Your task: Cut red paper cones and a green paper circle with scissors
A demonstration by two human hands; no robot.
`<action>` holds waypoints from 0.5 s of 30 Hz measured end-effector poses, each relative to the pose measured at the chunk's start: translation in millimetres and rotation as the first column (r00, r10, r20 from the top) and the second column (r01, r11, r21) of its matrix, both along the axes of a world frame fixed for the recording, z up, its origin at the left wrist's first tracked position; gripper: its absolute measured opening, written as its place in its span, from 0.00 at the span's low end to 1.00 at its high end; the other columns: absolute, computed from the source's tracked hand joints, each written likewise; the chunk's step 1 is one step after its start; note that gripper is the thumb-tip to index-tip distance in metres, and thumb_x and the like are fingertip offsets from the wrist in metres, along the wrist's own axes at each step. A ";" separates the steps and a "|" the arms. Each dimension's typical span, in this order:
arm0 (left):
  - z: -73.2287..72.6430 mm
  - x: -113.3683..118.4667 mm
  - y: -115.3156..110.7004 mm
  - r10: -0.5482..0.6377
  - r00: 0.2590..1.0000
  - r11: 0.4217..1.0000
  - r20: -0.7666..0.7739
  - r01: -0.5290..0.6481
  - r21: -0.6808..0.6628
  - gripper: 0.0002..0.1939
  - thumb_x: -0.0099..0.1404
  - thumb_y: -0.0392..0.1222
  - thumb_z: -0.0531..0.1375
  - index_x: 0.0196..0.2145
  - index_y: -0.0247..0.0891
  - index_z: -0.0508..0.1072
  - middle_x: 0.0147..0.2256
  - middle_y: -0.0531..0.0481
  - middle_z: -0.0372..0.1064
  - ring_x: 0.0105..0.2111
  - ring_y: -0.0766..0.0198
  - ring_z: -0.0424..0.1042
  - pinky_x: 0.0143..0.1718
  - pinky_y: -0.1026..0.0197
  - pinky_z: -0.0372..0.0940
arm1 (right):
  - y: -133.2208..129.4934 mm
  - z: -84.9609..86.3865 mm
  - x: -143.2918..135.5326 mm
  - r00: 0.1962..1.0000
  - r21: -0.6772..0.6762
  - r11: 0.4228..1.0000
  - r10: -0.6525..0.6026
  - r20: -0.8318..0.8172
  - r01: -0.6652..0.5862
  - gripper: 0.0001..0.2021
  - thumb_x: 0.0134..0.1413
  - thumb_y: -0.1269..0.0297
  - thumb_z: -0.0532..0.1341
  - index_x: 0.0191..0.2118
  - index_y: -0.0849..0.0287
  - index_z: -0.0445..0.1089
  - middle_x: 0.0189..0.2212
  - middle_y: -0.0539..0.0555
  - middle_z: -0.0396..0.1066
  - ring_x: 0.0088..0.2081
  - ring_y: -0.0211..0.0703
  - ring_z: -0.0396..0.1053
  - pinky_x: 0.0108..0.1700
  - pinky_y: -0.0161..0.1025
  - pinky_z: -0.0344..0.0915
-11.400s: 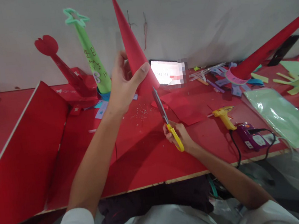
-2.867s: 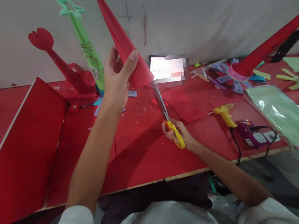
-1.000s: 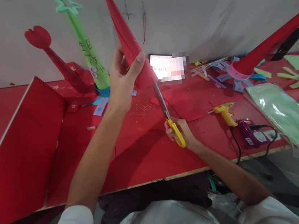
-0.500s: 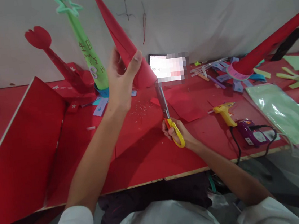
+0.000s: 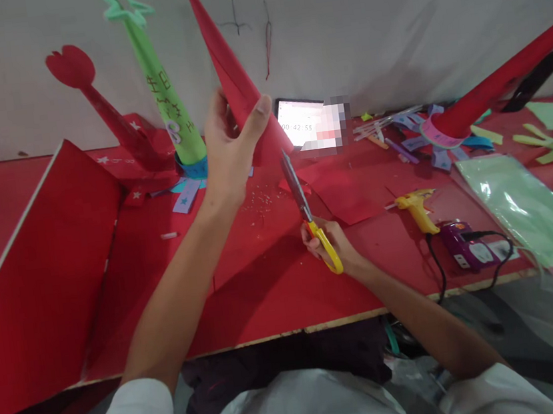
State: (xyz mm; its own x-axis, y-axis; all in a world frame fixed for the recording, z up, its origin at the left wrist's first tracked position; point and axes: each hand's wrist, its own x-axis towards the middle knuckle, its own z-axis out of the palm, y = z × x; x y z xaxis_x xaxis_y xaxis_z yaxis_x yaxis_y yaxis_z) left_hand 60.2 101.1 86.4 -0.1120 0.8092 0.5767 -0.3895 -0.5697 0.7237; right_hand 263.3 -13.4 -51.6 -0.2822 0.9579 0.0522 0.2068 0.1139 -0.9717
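My left hand (image 5: 231, 145) grips a red paper cone (image 5: 235, 81) near its wide end, thumb in front, with the tip pointing up and to the left. My right hand (image 5: 329, 244) holds scissors (image 5: 331, 254) by yellow and orange handles. Their blades point up at the cone's lower rim; whether they touch the paper cannot be made out. Below the cone a red paper sheet (image 5: 350, 194) lies on the red table (image 5: 266, 289). A lit screen with a timer (image 5: 302, 120) leans at the wall behind.
On the left are a red board (image 5: 48, 282), a red tulip-shaped piece (image 5: 70, 68) and a green cone (image 5: 164, 93) with a star. A yellow glue gun (image 5: 415, 209), purple power box (image 5: 466, 247), green plastic packet (image 5: 528, 203) and another red cone (image 5: 502, 75) are on the right.
My left hand and the cone have shifted slightly right, with the cone's tip lower. The scissor blades have swung a little left at their tips.
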 end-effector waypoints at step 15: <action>-3.5 -1.6 2.3 0.019 0.999 1.000 -0.049 -0.019 -0.014 0.17 0.67 0.55 0.77 0.40 0.47 0.76 0.37 0.55 0.71 0.37 0.63 0.68 0.43 0.61 0.69 | -1.2 2.3 -1.8 0.999 0.006 0.999 -0.039 0.003 0.039 0.33 0.56 0.25 0.66 0.31 0.53 0.64 0.23 0.47 0.61 0.24 0.38 0.59 0.25 0.37 0.55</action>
State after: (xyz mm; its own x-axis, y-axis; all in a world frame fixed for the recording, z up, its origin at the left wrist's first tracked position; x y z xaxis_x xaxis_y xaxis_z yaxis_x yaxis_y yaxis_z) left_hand 58.6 103.5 82.9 -0.0993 0.8153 0.5705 -0.3428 -0.5663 0.7495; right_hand 261.4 -14.5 -49.3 -0.2449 0.9678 0.0572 0.2143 0.1116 -0.9704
